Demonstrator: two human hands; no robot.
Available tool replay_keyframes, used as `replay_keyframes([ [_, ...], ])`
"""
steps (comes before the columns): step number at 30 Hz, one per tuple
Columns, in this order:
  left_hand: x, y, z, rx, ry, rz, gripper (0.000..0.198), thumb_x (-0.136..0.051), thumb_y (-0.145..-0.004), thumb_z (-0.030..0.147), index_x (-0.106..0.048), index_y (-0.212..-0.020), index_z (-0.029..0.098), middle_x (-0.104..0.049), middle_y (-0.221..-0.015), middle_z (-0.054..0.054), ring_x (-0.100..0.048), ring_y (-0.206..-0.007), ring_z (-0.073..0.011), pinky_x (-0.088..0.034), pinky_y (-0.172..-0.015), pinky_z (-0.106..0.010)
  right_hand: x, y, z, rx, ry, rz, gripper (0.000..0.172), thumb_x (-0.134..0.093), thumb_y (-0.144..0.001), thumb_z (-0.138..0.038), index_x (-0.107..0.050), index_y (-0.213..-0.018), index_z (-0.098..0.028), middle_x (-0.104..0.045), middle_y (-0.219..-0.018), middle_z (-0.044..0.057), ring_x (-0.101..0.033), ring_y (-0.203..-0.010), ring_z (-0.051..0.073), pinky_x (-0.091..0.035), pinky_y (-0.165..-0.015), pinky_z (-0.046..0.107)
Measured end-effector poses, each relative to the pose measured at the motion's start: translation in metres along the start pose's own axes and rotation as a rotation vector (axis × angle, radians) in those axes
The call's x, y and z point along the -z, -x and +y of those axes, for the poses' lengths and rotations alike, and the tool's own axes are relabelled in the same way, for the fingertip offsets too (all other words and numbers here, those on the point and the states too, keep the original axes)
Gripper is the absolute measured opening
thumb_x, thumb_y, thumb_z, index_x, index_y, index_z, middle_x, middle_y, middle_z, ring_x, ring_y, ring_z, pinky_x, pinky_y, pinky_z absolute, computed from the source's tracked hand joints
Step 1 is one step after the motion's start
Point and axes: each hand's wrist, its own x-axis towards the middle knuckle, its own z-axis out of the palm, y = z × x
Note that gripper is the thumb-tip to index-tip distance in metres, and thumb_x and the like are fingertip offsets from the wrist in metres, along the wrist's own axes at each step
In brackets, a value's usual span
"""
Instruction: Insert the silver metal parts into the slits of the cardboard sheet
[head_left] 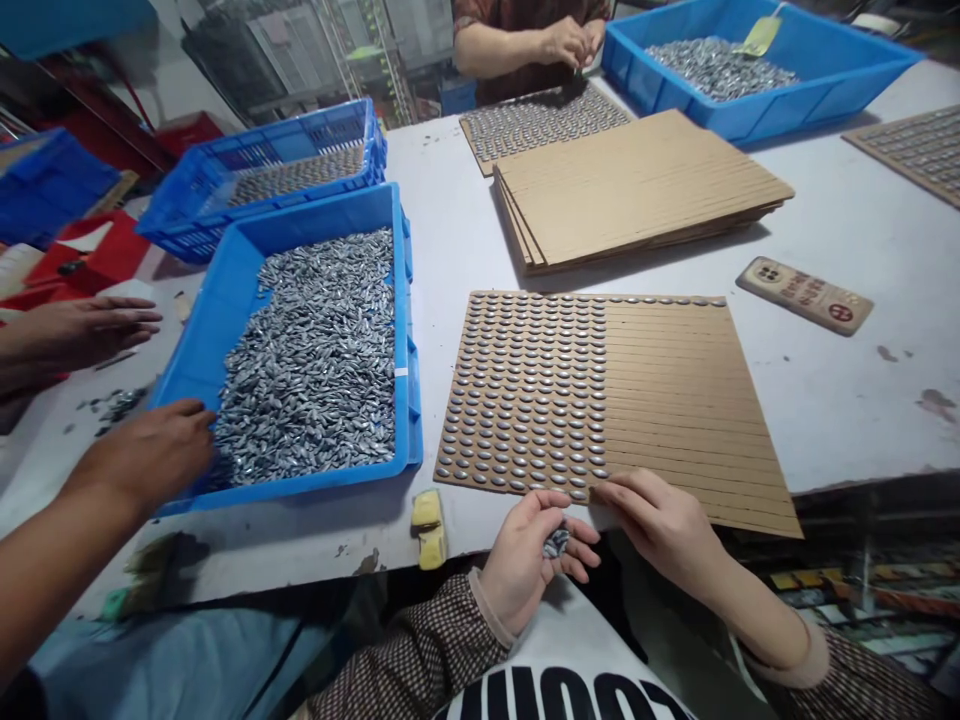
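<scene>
My left hand (529, 560) is cupped, palm up, below the near edge of the cardboard sheet, and small grey oval metal pieces (556, 541) lie in it. With fingers pinched, my right hand (660, 520) touches the sheet's near edge, at the end of the bottom row; whatever it pinches is hidden by the fingers. The slotted cardboard sheet (682, 400) lies flat before me. Rows of the metal pieces (525, 380) cover its left half, and one row at the far edge runs nearly to the right corner. Bare slots show across the rest.
A blue bin (409, 400) heaped with metal pieces stands left, a co-worker's hand (150, 450) at its edge. Stacked cardboard sheets (645, 190) lie beyond mine, with a printed wooden piece (806, 295) to their right. Across the table, another person's hands (574, 42) work near a second blue bin (750, 120).
</scene>
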Motion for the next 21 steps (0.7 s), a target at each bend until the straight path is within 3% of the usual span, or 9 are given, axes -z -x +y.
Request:
replay_keyframes([
  [5, 0.003, 0.0004, -0.0045, 0.004, -0.034, -0.033, 0.035, -0.068, -0.077, 0.045, -0.052, -0.089, 0.016, -0.067, -0.072, -0.005, -0.062, -0.056, -0.0128, -0.043, -0.047, -0.02, -0.0029, -0.0012, -0.0002, 0.019, 0.136, -0.043, 0.03, -0.045, -0.089, -0.007, -0.066, -0.105, -0.02, -0.066, -0.094, 0.009, -0.059, -0.082, 0.02, -0.048, -0.064, 0.029],
  [10, 0.0046, -0.0001, -0.0047, 0.001, -0.042, 0.002, 0.038, -0.076, -0.07, 0.04, -0.063, -0.091, 0.011, -0.063, -0.066, -0.003, -0.056, -0.053, -0.0093, -0.041, -0.047, -0.019, -0.0022, -0.0043, -0.0033, 0.027, 0.181, -0.042, 0.024, -0.045, -0.089, -0.008, -0.065, -0.097, -0.018, -0.065, -0.089, 0.008, -0.057, -0.08, 0.019, -0.045, -0.064, 0.028],
  [15, 0.0057, 0.0002, -0.0041, -0.01, -0.018, 0.03, 0.037, -0.078, -0.068, 0.035, -0.066, -0.093, 0.01, -0.067, -0.074, -0.006, -0.06, -0.062, -0.0106, -0.046, -0.056, -0.021, -0.0025, -0.0083, -0.0071, -0.005, 0.161, -0.003, 0.022, -0.045, -0.091, -0.01, -0.065, -0.089, -0.019, -0.065, -0.082, 0.007, -0.058, -0.079, 0.018, -0.042, -0.061, 0.027],
  [21, 0.0071, 0.0015, -0.0057, -0.043, -0.026, 0.02, 0.034, -0.076, -0.07, 0.026, -0.062, -0.097, 0.011, -0.069, -0.079, -0.008, -0.062, -0.065, -0.0113, -0.048, -0.058, -0.021, 0.0012, -0.0048, -0.0092, -0.058, 0.06, 0.009, 0.019, -0.049, -0.092, -0.015, -0.065, -0.099, -0.02, -0.067, -0.092, 0.008, -0.061, -0.084, 0.02, -0.048, -0.069, 0.029],
])
